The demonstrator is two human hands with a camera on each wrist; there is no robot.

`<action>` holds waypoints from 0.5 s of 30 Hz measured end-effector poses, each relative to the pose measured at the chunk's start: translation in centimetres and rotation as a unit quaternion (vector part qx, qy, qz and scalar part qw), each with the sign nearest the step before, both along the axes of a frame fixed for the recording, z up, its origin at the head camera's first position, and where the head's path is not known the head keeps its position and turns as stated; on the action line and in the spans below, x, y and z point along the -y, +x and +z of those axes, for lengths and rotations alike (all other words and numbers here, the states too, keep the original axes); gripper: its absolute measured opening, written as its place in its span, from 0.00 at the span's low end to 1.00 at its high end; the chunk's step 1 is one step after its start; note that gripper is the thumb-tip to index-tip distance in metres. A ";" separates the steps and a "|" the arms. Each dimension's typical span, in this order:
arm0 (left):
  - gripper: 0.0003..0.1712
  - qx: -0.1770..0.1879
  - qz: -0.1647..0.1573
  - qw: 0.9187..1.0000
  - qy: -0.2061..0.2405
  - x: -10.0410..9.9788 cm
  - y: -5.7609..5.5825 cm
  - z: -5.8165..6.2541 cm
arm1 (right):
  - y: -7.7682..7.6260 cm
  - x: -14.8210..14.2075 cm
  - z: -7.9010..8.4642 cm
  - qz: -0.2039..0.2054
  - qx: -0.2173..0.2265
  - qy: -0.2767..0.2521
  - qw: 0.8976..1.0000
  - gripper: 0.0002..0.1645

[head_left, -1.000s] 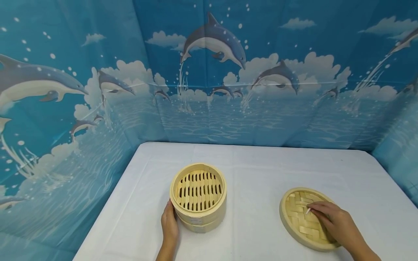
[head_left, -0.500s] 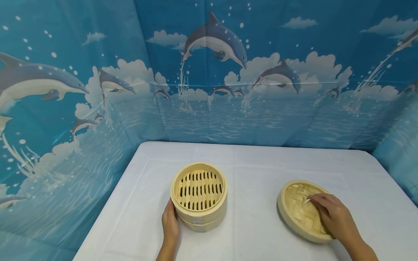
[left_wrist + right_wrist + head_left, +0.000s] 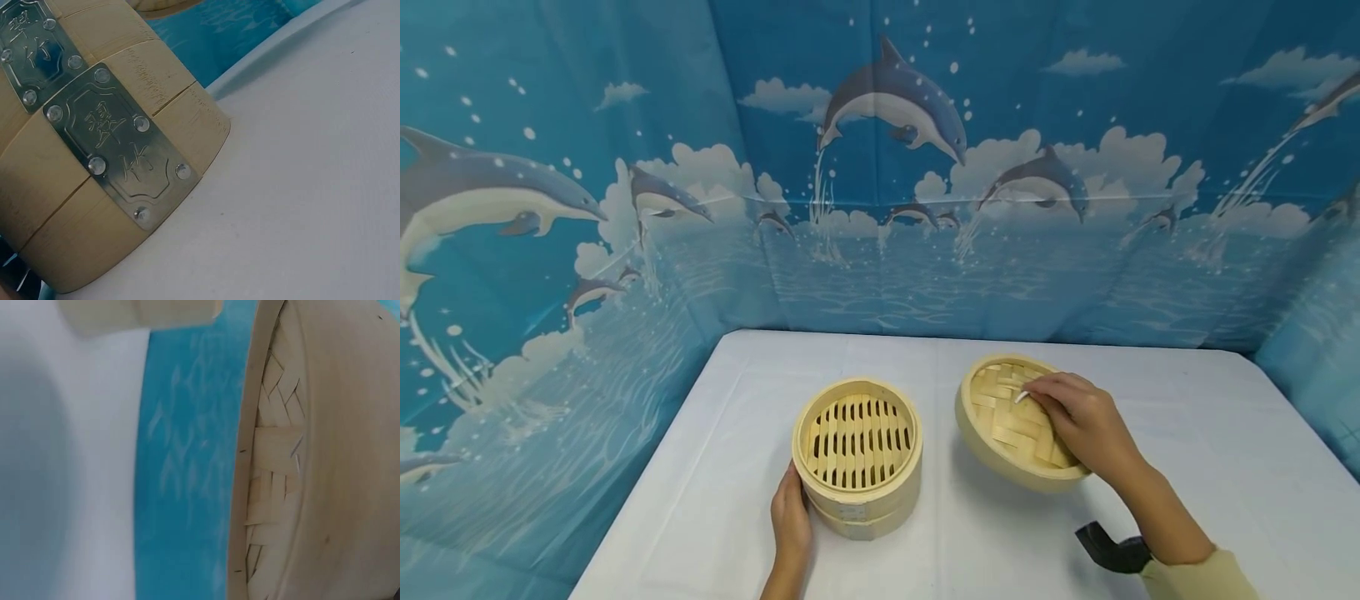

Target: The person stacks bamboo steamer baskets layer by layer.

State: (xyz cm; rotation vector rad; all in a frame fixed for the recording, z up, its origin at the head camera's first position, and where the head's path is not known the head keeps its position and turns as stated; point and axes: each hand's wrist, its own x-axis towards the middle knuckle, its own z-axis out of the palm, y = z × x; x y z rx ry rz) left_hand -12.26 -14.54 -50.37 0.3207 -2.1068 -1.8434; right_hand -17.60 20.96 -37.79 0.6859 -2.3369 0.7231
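Note:
A round two-tier bamboo steamer [image 3: 857, 450] stands upright on the white table, its slatted inside facing up. Against its left wall rests my left hand [image 3: 792, 517], fingers laid along the side and partly hidden by it. The left wrist view shows the steamer's metal plates [image 3: 119, 144] up close. To the right, my right hand [image 3: 1082, 421] pinches the white loop handle [image 3: 1022, 397] of the woven bamboo lid [image 3: 1011, 425]. The lid hangs tilted above the cloth with a shadow beneath, and its hollow underside [image 3: 275, 469] shows in the right wrist view.
A white cloth covers the table [image 3: 760, 367]. A blue dolphin-print curtain [image 3: 880, 275] hangs behind it and at both sides. Below the right forearm, a black strap [image 3: 1112, 550] sticks out near the sleeve.
The right hand has lifted the lid off the table and carried it left and farther back, closer to the steamer. The left hand and the steamer have stayed in place.

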 end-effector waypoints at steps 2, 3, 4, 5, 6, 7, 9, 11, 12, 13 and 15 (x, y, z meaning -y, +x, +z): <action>0.28 0.001 0.000 1.000 -0.002 0.0 0.0 0.0 | -0.4 1.4 0.8 0.019 -0.003 -0.009 1.000 0.14; 0.28 0.000 0.001 1.000 -0.001 0.0 0.1 -0.1 | -0.5 2.1 1.2 0.028 -0.004 -0.014 0.999 0.14; 0.28 0.000 0.002 1.000 -0.001 0.0 0.0 -0.1 | -0.6 2.8 1.6 0.035 -0.006 -0.017 0.999 0.14; 0.28 0.000 0.002 1.000 -0.002 -0.1 0.0 0.0 | -0.7 3.5 1.9 0.044 -0.008 -0.021 0.999 0.13; 0.28 0.001 0.002 1.000 -0.002 -0.1 0.0 0.0 | -0.8 4.2 2.2 0.053 -0.009 -0.024 0.998 0.13; 0.28 0.001 0.002 1.000 -0.002 -0.1 0.0 0.1 | -0.8 4.9 2.5 0.061 -0.009 -0.026 0.998 0.13; 0.28 -0.001 0.002 1.000 -0.001 -0.1 0.1 0.1 | -0.8 6.3 2.9 0.077 -0.011 -0.024 0.997 0.13; 0.28 -0.004 0.001 1.000 -0.004 -0.1 0.1 0.2 | -0.8 7.5 3.2 0.092 -0.011 -0.020 0.996 0.13; 0.28 -0.007 0.001 1.000 -0.003 0.0 0.1 0.2 | -0.8 8.2 3.4 0.099 -0.012 -0.017 0.995 0.13; 0.28 -0.011 0.002 1.000 -0.004 0.0 0.1 0.1 | -0.7 8.8 3.5 0.107 -0.014 -0.014 0.994 0.13; 0.28 -0.013 -0.001 1.000 -0.006 0.0 0.1 0.0 | -0.6 9.9 3.6 0.121 -0.015 -0.005 0.993 0.13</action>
